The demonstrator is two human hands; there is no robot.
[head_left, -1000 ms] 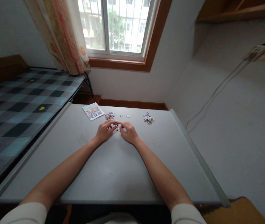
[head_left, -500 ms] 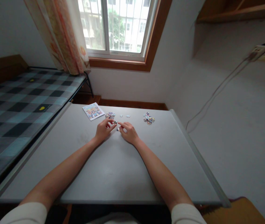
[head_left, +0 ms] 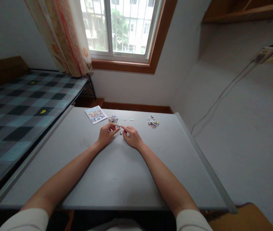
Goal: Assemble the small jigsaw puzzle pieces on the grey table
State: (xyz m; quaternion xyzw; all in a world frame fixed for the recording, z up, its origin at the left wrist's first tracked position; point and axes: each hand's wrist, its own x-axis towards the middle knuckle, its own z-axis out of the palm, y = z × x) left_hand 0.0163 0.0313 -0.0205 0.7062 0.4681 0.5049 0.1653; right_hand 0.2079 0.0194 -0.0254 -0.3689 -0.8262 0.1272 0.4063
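Observation:
My left hand point(head_left: 106, 134) and my right hand point(head_left: 132, 136) meet near the middle of a grey table point(head_left: 117, 170). The left fingers pinch a small jigsaw piece point(head_left: 118, 126) just above the tabletop. My right hand rests on the table, its forefinger stretched toward that piece and the other fingers curled. Another small piece point(head_left: 121, 133) lies between the two hands. A small cluster of joined pieces point(head_left: 113, 119) sits just beyond the left hand.
A picture card point(head_left: 96, 114) lies at the table's far left. A loose pile of pieces point(head_left: 153, 122) sits far right, with two stray pieces point(head_left: 128, 119) between. A bed with a checked cover point(head_left: 18, 106) runs along the left; a white wall stands to the right.
The hands have drawn slightly apart. The left hand has lifted the small piece a little toward the cluster; the right forefinger now points at it.

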